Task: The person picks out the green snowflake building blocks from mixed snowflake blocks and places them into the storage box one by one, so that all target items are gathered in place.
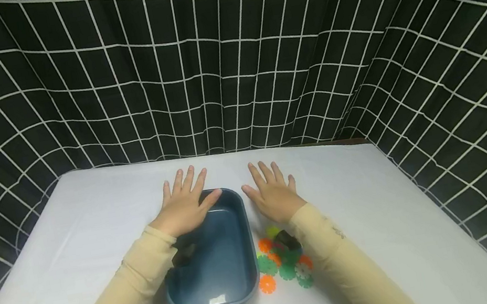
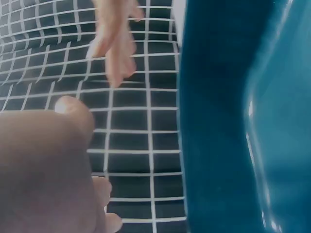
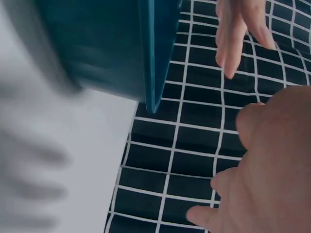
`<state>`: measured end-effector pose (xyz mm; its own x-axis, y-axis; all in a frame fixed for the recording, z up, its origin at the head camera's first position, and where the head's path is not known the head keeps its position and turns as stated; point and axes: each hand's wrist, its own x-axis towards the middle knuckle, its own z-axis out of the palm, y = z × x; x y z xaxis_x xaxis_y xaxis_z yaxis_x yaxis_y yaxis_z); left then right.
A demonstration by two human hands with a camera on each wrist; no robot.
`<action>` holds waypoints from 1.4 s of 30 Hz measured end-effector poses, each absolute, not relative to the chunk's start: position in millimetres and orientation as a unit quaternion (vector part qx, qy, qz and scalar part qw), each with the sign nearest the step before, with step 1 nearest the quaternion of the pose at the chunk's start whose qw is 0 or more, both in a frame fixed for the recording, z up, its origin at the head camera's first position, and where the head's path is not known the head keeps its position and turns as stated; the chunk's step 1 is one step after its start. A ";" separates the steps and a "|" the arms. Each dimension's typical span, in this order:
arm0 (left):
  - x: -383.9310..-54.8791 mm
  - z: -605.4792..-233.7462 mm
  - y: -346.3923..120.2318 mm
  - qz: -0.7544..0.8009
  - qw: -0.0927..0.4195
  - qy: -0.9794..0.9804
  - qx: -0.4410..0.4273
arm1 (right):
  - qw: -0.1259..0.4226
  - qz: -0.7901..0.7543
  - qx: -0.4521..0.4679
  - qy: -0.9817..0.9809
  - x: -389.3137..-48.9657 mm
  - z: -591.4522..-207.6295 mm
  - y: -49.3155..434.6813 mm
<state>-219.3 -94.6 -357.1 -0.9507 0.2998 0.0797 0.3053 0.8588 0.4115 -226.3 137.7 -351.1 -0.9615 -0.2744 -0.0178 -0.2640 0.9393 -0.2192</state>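
My left hand [image 1: 184,205] is held over the far left part of a blue plastic basin [image 1: 215,262], fingers spread and straight, holding nothing. To the right of the basin, my right hand [image 1: 274,192] is likewise spread flat above the white table, with nothing in it. Just below that wrist lies a loose pile of flower-shaped plastic discs [image 1: 267,265] in orange, green, yellow and white, partly hidden by the sleeve. In the left wrist view, the basin's wall [image 2: 214,116] fills the right side. The right wrist view shows the basin's rim [image 3: 148,58] at the top.
A white cloth [image 1: 360,192] covers the table. Black curtains with a white grid [image 1: 191,64] hang behind it and along both sides. Dark wrist cameras sit under both wrists, one showing above the discs [image 1: 287,239].
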 end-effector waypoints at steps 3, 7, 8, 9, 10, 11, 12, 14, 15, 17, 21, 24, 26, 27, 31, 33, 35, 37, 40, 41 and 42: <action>-211.0 -353.4 -108.8 -0.235 -0.010 -0.960 -0.153 | 0.037 -0.120 -0.164 0.978 -218.0 -351.6 147.1; -201.2 -353.2 -129.3 -0.265 -0.031 -0.953 -0.145 | 0.051 -0.131 -0.239 0.961 -203.2 -358.8 162.2; -200.2 -354.2 -133.9 -0.276 -0.034 -0.950 -0.145 | 0.053 -0.137 -0.264 0.953 -198.8 -361.2 165.3; -199.6 -355.7 -137.8 -0.290 -0.032 -0.945 -0.146 | 0.053 -0.144 -0.290 0.945 -194.5 -364.1 167.9; -200.0 -358.0 -141.5 -0.302 -0.032 -0.941 -0.147 | 0.051 -0.149 -0.314 0.936 -190.4 -367.7 170.0; -201.0 -361.0 -145.1 -0.317 -0.034 -0.937 -0.145 | 0.053 -0.154 -0.335 0.928 -186.2 -371.0 171.4; -202.3 -364.0 -148.1 -0.338 -0.040 -0.929 -0.143 | 0.058 -0.157 -0.352 0.921 -182.6 -374.7 172.4; -205.7 -371.1 -153.2 -0.375 -0.059 -0.915 -0.136 | 0.070 -0.153 -0.375 0.912 -176.4 -381.5 173.0; -207.2 -374.4 -155.3 -0.390 -0.069 -0.909 -0.130 | 0.076 -0.151 -0.382 0.908 -174.5 -384.9 172.6; -209.5 -380.0 -159.1 -0.412 -0.089 -0.899 -0.118 | 0.086 -0.150 -0.393 0.903 -172.4 -390.0 170.7; -210.7 -389.4 -164.8 -0.429 -0.120 -0.888 -0.119 | 0.077 -0.145 -0.420 0.892 -173.4 -395.5 165.5; -211.6 -396.1 -166.2 -0.432 -0.143 -0.882 -0.123 | 0.077 -0.131 -0.418 0.896 -172.0 -396.3 164.1; -213.4 -400.9 -166.7 -0.430 -0.156 -0.881 -0.120 | 0.078 -0.120 -0.414 0.899 -170.0 -396.4 164.6; -214.6 -403.2 -167.1 -0.431 -0.158 -0.881 -0.119 | 0.076 -0.115 -0.413 0.900 -169.1 -396.5 164.6; -218.9 -411.9 -170.0 -0.445 -0.151 -0.874 -0.126 | 0.063 -0.108 -0.422 0.898 -167.0 -397.0 164.4; -221.0 -416.5 -171.4 -0.452 -0.138 -0.871 -0.135 | 0.059 -0.108 -0.426 0.896 -167.0 -397.1 163.8; -222.8 -420.9 -172.1 -0.460 -0.126 -0.868 -0.141 | 0.058 -0.107 -0.426 0.896 -166.9 -396.9 163.4; -224.6 -425.2 -172.5 -0.467 -0.115 -0.865 -0.146 | 0.059 -0.106 -0.424 0.897 -167.0 -396.4 163.0; -226.4 -429.5 -173.0 -0.474 -0.105 -0.861 -0.149 | 0.053 -0.106 -0.427 0.897 -167.7 -396.6 162.6; -226.7 -430.3 -173.3 -0.476 -0.102 -0.861 -0.151 | 0.048 -0.107 -0.430 0.895 -168.2 -397.2 162.6; -226.9 -431.0 -173.6 -0.477 -0.100 -0.860 -0.150 | 0.044 -0.108 -0.433 0.894 -168.7 -397.3 162.7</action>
<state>-226.9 -173.6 -431.0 -0.9346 0.3545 -0.0291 0.1630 0.4996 0.8508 -168.7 162.7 -397.3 -0.6209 -0.7837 0.0150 -0.7648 0.6015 -0.2308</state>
